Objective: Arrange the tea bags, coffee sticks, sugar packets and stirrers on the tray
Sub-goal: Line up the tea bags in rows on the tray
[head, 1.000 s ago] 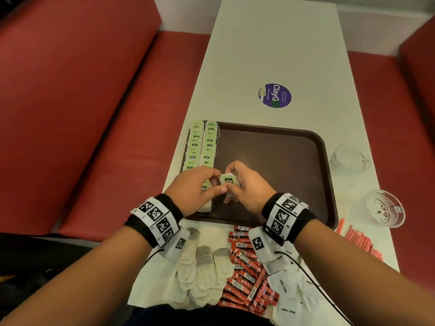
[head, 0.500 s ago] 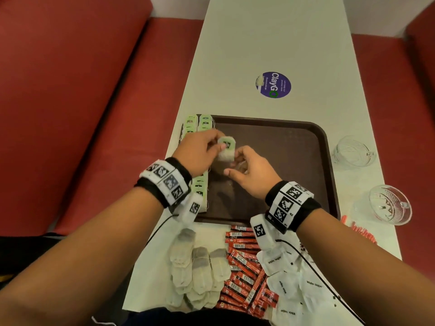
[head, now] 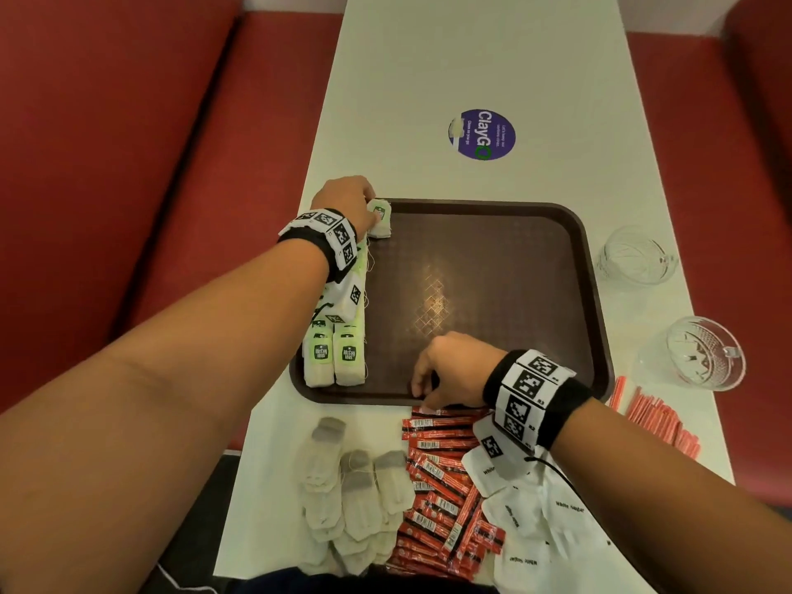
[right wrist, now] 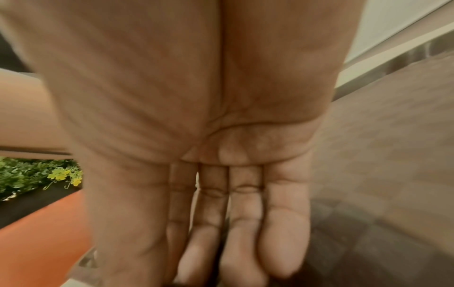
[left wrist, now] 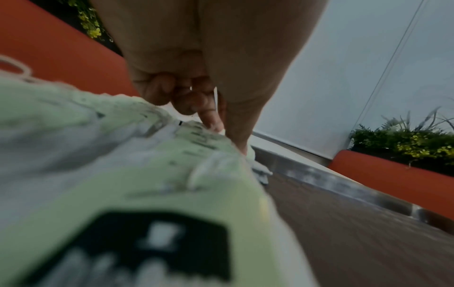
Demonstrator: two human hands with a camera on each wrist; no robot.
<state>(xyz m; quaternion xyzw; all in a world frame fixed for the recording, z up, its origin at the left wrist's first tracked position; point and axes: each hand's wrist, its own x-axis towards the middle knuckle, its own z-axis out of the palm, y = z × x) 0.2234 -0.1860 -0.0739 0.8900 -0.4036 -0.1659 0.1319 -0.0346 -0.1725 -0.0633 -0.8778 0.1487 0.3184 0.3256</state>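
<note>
At the far left corner of the brown tray [head: 471, 293], my left hand [head: 369, 207] pinches a tea bag [head: 379, 218] with a green tag. The left wrist view shows its thumb and forefinger [left wrist: 216, 124] closed on that tea bag [left wrist: 258, 169]. Two rows of green-tagged tea bags [head: 338, 358] run down the tray's left side, partly hidden by my left arm. My right hand [head: 422, 388] hovers at the tray's near edge, just above the red coffee sticks [head: 441, 473]. Its fingers [right wrist: 233, 242] are straight and hold nothing.
On the near table lie loose tea bags [head: 351, 486], white sugar packets [head: 544, 516] and, to the right, red stirrers [head: 655, 422]. Two glass cups [head: 634, 259] [head: 698, 353] stand right of the tray. Red benches flank the narrow table; a purple sticker [head: 482, 135] lies beyond the tray.
My left hand has carried the tea bag from the tray's near left to its far left corner. My right hand has let go of it and drawn back to the near edge.
</note>
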